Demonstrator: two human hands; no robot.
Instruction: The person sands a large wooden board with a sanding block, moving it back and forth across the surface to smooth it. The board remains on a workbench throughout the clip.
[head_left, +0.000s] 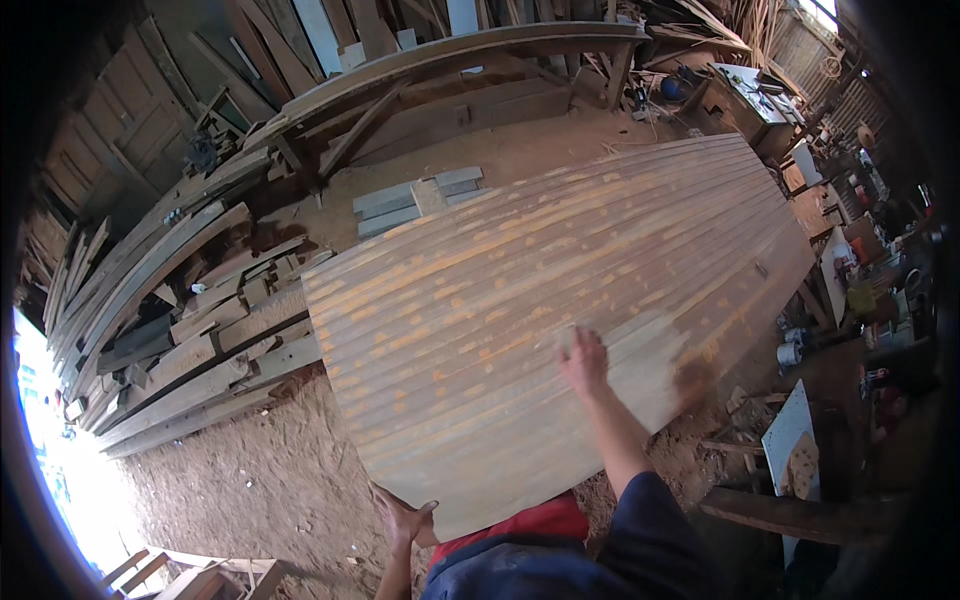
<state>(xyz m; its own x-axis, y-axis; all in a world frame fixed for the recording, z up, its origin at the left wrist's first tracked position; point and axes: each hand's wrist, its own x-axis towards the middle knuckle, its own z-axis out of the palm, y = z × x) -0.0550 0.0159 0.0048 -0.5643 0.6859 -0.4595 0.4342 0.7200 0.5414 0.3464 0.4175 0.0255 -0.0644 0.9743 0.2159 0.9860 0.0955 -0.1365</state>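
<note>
A large grooved wooden panel (525, 277), possibly a door, lies flat before me. Orange filler-like patches dot its boards, and pale dust coats the near part. My left hand (401, 514) grips the panel's near left corner, thumb on top and fingers at the side edge. Farther in, my right hand (586, 364) is over the panel's surface with its fingers pointing away from me. Blur hides whether something thin and pale is under those fingertips.
Stacked timber and offcuts (217, 315) lie to the left. A long wooden bench (450, 45) spans the back, with grey boards (420, 199) on the ground before it. Cluttered tools and cans (791, 349) stand right. A wooden frame (202, 577) sits at lower left.
</note>
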